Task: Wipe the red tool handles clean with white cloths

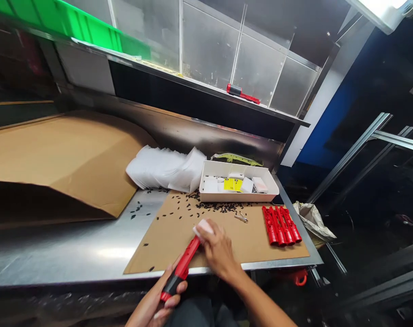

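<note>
My left hand [158, 297] is wrapped around the black lower section of a red and black tube-shaped plastic housing [187, 260]. The housing tilts up and away over the front edge of the cardboard sheet [254, 247]. At its far end, my right hand [220, 250] pinches a small white pad [204, 227] against the red surface. The pad is slightly blurred, and the fingers cover part of it. Several similar red plastic housings [281, 227] lie side by side on the sheet's right part.
A white box [240, 197] holds white blocks and a yellow card. Small black pieces [223, 207] and nail clippers [241, 217] lie before it. White foam sheets [158, 168] and a large carton [66, 154] are leftward. Another red housing [242, 94] rests on the shelf.
</note>
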A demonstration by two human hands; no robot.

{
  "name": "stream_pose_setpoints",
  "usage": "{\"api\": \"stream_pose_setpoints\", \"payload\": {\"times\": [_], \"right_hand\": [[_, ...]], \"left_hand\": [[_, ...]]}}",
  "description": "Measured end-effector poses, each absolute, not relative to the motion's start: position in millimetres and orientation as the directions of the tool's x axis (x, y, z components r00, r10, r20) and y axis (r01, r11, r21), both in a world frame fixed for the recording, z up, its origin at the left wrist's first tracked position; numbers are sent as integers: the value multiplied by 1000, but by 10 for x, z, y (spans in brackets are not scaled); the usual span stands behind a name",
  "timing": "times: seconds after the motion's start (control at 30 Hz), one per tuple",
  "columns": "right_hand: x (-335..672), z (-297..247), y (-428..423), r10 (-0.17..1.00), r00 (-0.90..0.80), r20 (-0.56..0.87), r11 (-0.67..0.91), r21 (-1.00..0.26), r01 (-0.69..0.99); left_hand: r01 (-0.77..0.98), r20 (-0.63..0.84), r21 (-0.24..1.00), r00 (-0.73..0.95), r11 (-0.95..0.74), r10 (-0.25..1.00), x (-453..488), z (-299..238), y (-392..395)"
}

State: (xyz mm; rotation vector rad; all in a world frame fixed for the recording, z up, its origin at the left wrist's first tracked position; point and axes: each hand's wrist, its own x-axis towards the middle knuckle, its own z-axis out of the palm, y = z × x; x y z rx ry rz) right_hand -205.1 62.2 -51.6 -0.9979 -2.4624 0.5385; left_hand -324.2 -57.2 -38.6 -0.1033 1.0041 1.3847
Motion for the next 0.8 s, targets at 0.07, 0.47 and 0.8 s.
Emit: {"api": "stream_pose_setpoints", "payload": {"times": [0.07,0.47,0.8], "right_hand": [[-2077,-535,617,698,-674,240,680,-518,519],[-1970,-432,702,685,-717,126,716,-296,632],[-2007,-217,950,524,-848,87,844,-187,502]], "left_hand": [[-846,-638,470,-129,251,760,-3252,-390,-560],[-778,-590,566,-148,275,794,-3272,-569,-598],[-731,-603,613,-186,301,776,-3254,-487,-574]]}}
